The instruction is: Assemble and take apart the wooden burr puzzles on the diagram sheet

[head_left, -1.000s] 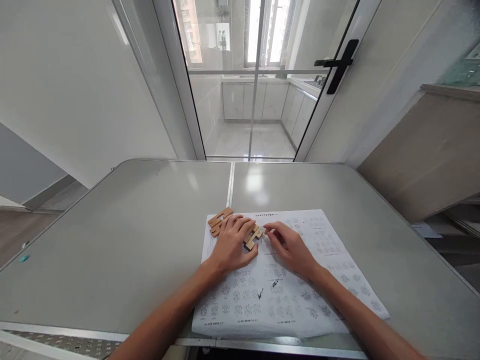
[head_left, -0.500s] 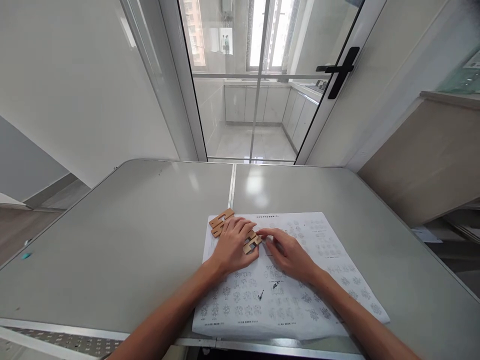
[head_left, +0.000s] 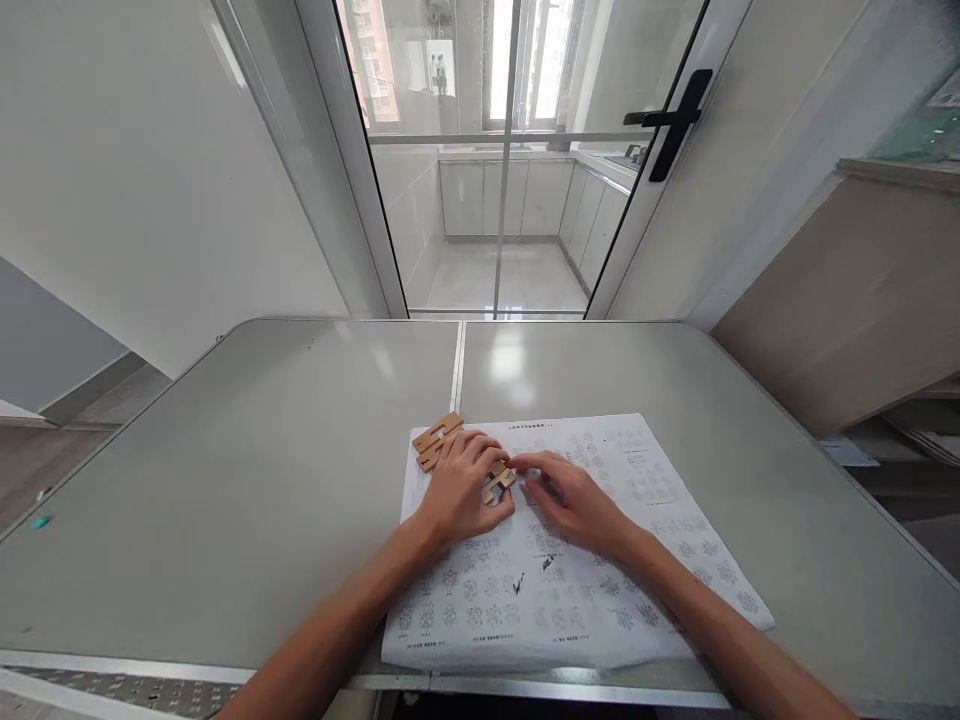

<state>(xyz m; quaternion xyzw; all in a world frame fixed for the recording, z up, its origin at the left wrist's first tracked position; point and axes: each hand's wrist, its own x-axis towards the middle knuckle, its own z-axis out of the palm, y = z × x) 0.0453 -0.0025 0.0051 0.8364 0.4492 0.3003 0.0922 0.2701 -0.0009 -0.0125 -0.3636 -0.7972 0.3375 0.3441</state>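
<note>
My left hand (head_left: pixel 466 485) curves over several notched wooden puzzle pieces, its fingers and thumb closed around them. The end of one light wooden puzzle piece (head_left: pixel 498 484) shows between that thumb and the fingers. At its right end, my right hand (head_left: pixel 574 500) has its index finger and thumb bent against the piece. Beyond the left fingers lie flat wooden puzzle pieces (head_left: pixel 437 436) with cut-out slots and dark marks, partly hidden by the hand. Beneath both hands is a printed paper sheet (head_left: pixel 592 620) with rows of small line drawings.
The grey table (head_left: pixel 225 500) has a metal seam down its middle and a metal front edge. A small teal object (head_left: pixel 40 522) lies near the left edge. Behind the table stands a glass door with a black handle (head_left: pixel 679 125).
The whole view has shifted slightly. Both hands stay at the wooden puzzle pieces, with hardly any change in their grip.
</note>
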